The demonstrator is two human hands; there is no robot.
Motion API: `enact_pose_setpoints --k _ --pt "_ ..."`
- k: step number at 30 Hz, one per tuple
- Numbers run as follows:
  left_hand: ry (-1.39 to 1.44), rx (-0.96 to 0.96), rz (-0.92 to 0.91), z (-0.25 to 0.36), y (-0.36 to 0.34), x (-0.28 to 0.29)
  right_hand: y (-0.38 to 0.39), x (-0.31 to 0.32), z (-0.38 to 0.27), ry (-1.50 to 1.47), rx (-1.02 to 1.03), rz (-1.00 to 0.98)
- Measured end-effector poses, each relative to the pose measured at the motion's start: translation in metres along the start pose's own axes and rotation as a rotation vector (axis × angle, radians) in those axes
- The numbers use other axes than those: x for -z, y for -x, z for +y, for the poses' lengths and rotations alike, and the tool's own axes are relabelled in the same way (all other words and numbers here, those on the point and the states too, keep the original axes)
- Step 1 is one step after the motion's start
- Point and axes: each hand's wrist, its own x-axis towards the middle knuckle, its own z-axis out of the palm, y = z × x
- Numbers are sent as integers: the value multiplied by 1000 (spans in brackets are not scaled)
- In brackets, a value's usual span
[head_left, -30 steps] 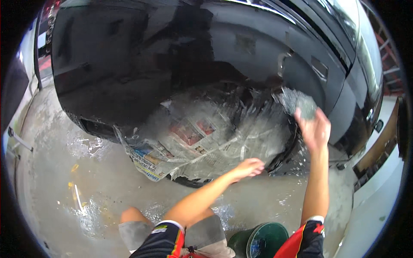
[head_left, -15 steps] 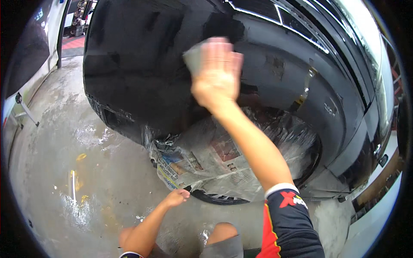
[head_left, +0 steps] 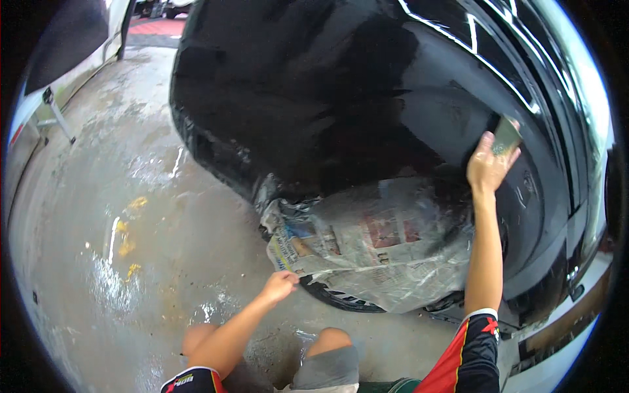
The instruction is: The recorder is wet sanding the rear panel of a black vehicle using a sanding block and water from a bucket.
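My right hand (head_left: 490, 167) reaches up to the dark car's side panel (head_left: 432, 105), above the wheel arch. Its fingers are closed round a flat, grey-green rectangular sanding pad (head_left: 507, 135), held at the panel's curved edge. Lower down, my left hand (head_left: 280, 286) is closed beside the bottom edge of the newspaper and clear plastic film (head_left: 354, 252) that cover the wheel. Whatever its fingers hold, if anything, is hidden. Part of the tyre (head_left: 337, 299) shows beneath the covering. The panel looks wet, with both glossy and dull patches.
Wet concrete floor (head_left: 183, 229) spreads out on the left, with yellowish smears (head_left: 128, 245) on it. A metal stand leg (head_left: 60, 118) stands by the left wall. My bent knee (head_left: 331, 340) is close below the wheel.
My right hand has swept right with the pad, from the panel's middle to the area above the wheel arch's right side. My left hand stays near the tyre. The view has shifted.
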Motion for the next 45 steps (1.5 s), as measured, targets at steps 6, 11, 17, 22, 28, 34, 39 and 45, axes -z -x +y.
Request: enact_pose_setpoints --k 6,11,17,22,28,34,39,45 --pt "-202 -109 35 -45 -33 -30 81 -17 -239 -194 718 -492" --pt "-402 -145 157 -26 -3 -24 133 -14 -259 -299 993 -575" --pt "-136 -229 175 34 33 2 121 -3 -250 -363 1046 -669" --pt "-287 -121 288 6 22 2 127 -35 -322 -361 1010 -495" --pt "-109 -260 233 9 15 9 146 -18 -281 -342 1039 -632" --pt "-315 -157 253 -27 0 24 142 -29 -311 -373 983 -566" --pt "-302 -121 235 -41 1 54 46 -14 -128 -9 364 -147" --pt "-6 49 245 -21 -3 57 19 -12 -145 54 -44 15"
